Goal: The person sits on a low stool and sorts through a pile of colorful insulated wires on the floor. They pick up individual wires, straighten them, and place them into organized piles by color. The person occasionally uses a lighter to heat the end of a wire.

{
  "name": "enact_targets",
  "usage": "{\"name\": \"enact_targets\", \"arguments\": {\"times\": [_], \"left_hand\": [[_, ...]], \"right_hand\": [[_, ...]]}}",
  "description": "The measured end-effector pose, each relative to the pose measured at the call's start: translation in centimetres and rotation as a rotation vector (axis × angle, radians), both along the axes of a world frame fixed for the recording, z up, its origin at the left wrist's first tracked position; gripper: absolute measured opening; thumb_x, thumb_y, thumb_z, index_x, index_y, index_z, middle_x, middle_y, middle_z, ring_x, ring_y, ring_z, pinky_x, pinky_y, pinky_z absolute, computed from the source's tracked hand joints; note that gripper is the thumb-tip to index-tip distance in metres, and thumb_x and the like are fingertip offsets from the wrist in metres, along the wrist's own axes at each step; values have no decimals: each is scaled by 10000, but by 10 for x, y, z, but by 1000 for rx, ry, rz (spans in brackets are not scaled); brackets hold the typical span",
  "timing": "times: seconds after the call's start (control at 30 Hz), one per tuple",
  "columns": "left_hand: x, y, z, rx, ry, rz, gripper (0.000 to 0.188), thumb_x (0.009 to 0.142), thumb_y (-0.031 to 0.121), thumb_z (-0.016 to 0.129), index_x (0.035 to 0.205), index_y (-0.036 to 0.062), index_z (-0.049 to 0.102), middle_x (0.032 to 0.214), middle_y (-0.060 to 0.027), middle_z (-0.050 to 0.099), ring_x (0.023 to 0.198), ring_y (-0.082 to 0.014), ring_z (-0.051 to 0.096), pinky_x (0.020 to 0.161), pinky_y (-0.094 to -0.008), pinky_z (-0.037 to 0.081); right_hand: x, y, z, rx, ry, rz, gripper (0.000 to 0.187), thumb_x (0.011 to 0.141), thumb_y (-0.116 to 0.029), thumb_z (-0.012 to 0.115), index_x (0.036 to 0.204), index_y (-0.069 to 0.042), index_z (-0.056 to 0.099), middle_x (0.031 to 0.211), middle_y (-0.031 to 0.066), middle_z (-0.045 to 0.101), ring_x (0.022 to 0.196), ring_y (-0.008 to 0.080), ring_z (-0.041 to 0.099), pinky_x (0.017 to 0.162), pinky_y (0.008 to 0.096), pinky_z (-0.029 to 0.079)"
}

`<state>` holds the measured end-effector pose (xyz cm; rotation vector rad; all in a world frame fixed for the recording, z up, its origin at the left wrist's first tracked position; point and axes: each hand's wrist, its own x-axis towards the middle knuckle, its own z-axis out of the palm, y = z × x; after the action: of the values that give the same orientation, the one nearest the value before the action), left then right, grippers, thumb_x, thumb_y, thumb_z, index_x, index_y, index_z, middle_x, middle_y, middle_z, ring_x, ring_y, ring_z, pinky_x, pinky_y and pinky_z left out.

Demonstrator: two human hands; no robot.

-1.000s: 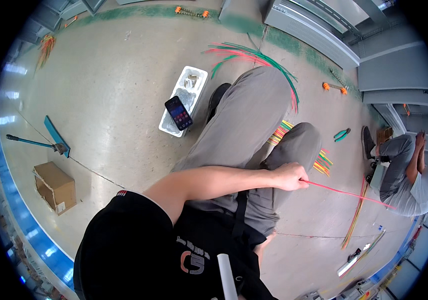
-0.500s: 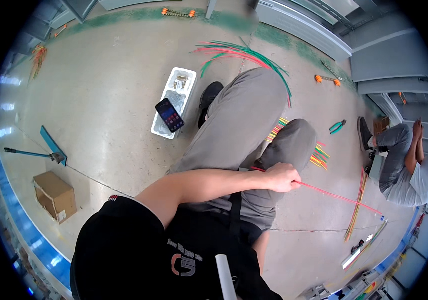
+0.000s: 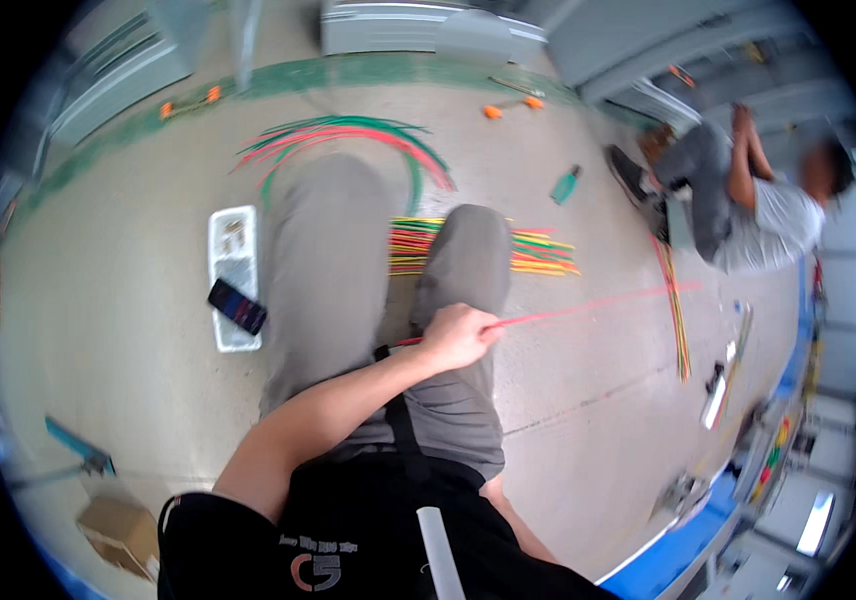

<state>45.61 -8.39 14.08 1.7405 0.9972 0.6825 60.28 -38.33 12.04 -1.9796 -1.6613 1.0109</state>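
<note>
From where I stand, the seated person's left hand is curled closed around a thin red wire, smooth and plastic-looking, just above the soft, creased cloth of the grey trousers. A short piece sticks out on the thumbless side toward the lap; the long run slants off to the right, nearly straight, its far end blurred. The right hand is out of sight, so I can't tell how it is set.

On the dull, hard floor beyond the knees, a flat bundle of straight red, yellow and green wires lies crosswise, and farther off a green-and-red bunch bows into an arch. Left of the legs sits an oblong white tray with rounded corners, small metallic pieces in its far compartment and a glossy dark phone tilted across its near end. Teal-handled pliers lie off to the right.
</note>
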Motion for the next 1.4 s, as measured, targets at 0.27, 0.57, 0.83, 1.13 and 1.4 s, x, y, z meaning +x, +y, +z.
{"name": "enact_targets", "arguments": {"times": [0.27,0.57,0.83,1.13,1.4], "left_hand": [[9,-4,25,-20,-91,42,198,858,223,629,781,41,643,644,-200,545,607,-397,559,522,-438,422],[9,-3,18,-26,-12,23,199,845,212,637,841,17,673,614,-219,553,566,-371,604,534,-406,450],[11,1,34,260,-89,-83,214,844,179,617,727,0,625,560,-186,548,497,-299,567,520,-375,450],[4,-4,27,100,-36,-53,180,861,177,630,843,-1,649,645,-199,571,522,-332,538,509,-371,427],[-3,-3,26,148,-54,-19,176,859,180,639,872,7,667,682,-200,596,573,-360,571,523,-389,434]], "right_hand": [[14,-5,43,-111,72,-427,243,921,-124,545,1094,26,463,966,197,640,903,363,632,767,382,500],[22,142,66,45,721,-917,552,1009,-483,324,766,-57,576,626,-26,464,551,65,402,508,233,326],[-84,266,238,550,1052,-108,554,1001,-387,345,675,8,555,553,33,509,478,79,422,450,241,319],[-120,270,281,816,1163,98,351,975,-187,384,739,18,546,512,11,449,434,76,420,449,229,331],[-123,269,279,893,1153,173,316,966,-165,397,752,19,539,564,34,499,436,114,462,431,244,359]]}}
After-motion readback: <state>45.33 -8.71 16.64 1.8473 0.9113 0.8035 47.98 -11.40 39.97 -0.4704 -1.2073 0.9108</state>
